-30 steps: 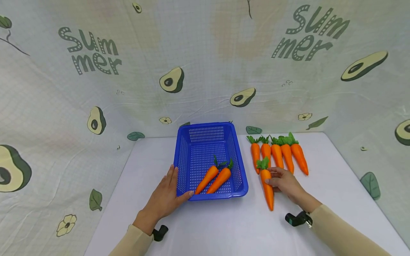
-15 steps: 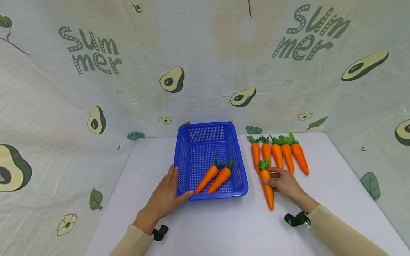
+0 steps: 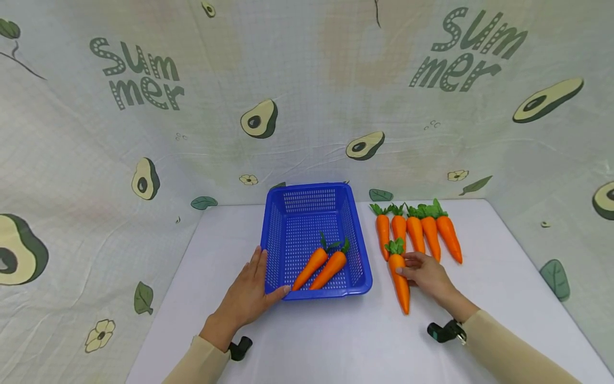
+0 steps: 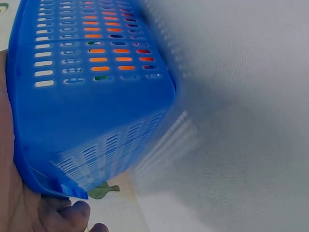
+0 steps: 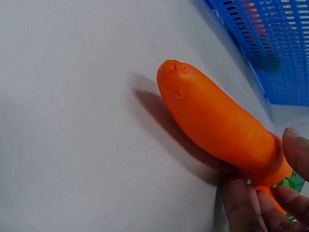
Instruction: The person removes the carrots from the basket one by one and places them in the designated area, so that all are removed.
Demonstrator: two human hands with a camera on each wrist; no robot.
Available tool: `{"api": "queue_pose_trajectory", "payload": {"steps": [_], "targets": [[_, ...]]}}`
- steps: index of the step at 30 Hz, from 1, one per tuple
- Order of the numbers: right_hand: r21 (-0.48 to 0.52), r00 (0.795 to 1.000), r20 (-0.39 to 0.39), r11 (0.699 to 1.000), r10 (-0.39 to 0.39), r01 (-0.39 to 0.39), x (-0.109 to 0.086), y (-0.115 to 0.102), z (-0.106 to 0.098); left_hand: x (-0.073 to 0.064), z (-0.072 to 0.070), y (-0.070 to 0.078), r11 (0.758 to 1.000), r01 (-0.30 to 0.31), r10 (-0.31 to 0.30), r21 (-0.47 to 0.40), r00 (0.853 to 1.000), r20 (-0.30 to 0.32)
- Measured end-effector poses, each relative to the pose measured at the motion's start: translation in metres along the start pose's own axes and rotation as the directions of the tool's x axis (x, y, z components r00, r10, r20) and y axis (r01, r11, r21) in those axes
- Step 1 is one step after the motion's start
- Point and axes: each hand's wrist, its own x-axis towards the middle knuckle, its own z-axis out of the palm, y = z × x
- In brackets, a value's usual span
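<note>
My right hand [image 3: 428, 274] holds an orange carrot [image 3: 401, 285] with a green leafy top, thumb on its upper side and fingers along its right. In the right wrist view, that carrot [image 5: 217, 123] points its tip away from the hand, its shadow on the cloth beside it. A blue plastic basket [image 3: 313, 294] stands in the middle with two carrots [image 3: 329, 271] inside. At its front left corner rests my left hand [image 3: 244, 296], fingers extended along the side and thumb on the front rim. The left wrist view has the basket's perforated wall [image 4: 96, 101] close up.
Several carrots [image 3: 430, 237] lie in a row at the right, behind my right hand, leaves toward the back. The white table [image 3: 336, 341] ends at a printed cloth backdrop [image 3: 307, 106] that rises behind and on both sides.
The right hand and its carrot have barely moved, with the carrot's leafy top slightly lower than a second ago. The left hand and basket stay in place.
</note>
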Motion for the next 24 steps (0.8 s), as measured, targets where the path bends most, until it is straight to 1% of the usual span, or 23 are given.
{"api": "queue_pose_trajectory", "payload": {"steps": [4,8,11,14,17,21,24], "targets": [[-0.008,1.000,-0.007,1.000,0.000,0.000,-0.001,0.000,-0.003,-0.001,0.000,0.001,1.000,0.003,-0.002,0.011,1.000,-0.005],[-0.055,0.999,-0.050,0.998,-0.016,0.013,-0.003,-0.003,-0.008,-0.002,0.000,0.001,1.000,0.007,-0.006,0.030,1.000,-0.007],[-0.122,0.994,-0.096,0.991,-0.061,0.049,-0.004,-0.009,-0.012,-0.002,-0.001,0.001,0.999,0.004,-0.004,0.047,1.000,-0.008],[-0.193,0.983,-0.137,0.977,-0.121,0.094,-0.004,-0.017,-0.014,-0.002,-0.003,0.002,0.998,-0.005,0.006,0.055,1.000,-0.018],[-0.214,0.972,-0.161,0.967,-0.171,0.135,-0.006,-0.031,-0.014,-0.002,-0.004,0.002,0.998,-0.006,0.007,0.057,1.000,-0.018],[-0.195,0.961,-0.169,0.963,-0.219,0.185,-0.010,-0.057,-0.010,-0.001,-0.005,0.003,0.998,-0.002,0.002,0.057,1.000,0.003],[-0.168,0.948,-0.172,0.957,-0.266,0.238,-0.014,-0.079,-0.007,-0.001,-0.006,0.004,0.999,-0.004,0.004,0.054,1.000,0.007]]}}
